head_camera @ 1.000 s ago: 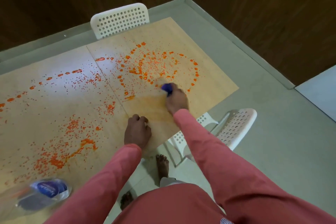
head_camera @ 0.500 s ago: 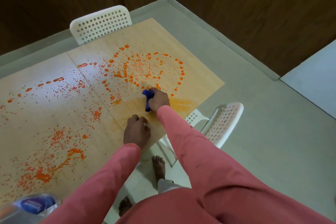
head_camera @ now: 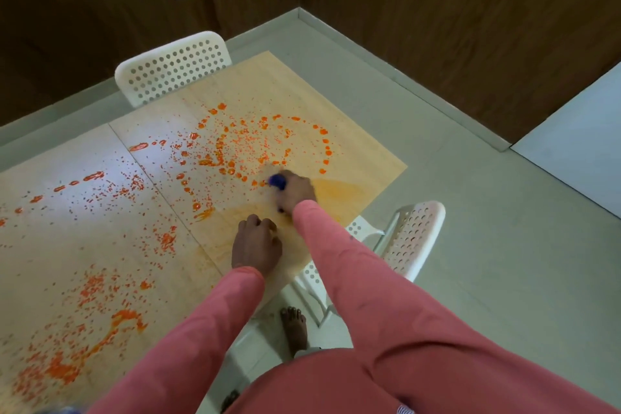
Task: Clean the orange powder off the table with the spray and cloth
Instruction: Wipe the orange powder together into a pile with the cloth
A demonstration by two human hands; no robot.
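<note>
Orange powder [head_camera: 242, 144] lies in blobs and specks over the light wooden table [head_camera: 255, 84]. My right hand [head_camera: 294, 193] grips a blue cloth [head_camera: 278, 181] and presses it on the table at the near edge of a ring of powder. A smeared orange patch [head_camera: 339, 191] spreads to the right of that hand. My left hand [head_camera: 255, 247] rests on the table near its front edge, fingers curled, holding nothing. More powder [head_camera: 90, 339] covers the near left of the table. The spray bottle is only a blurred sliver at the bottom left corner.
One white perforated chair [head_camera: 174, 67] stands at the table's far side and another [head_camera: 415, 239] at the near right corner. My bare foot [head_camera: 294, 329] is on the grey floor below the table edge. Dark wood walls enclose the corner.
My right hand swept the cloth left and then back to the right, leaving an orange smear. The view shifted, so the spray bottle slid almost out of the bottom left. My left hand stayed put.
</note>
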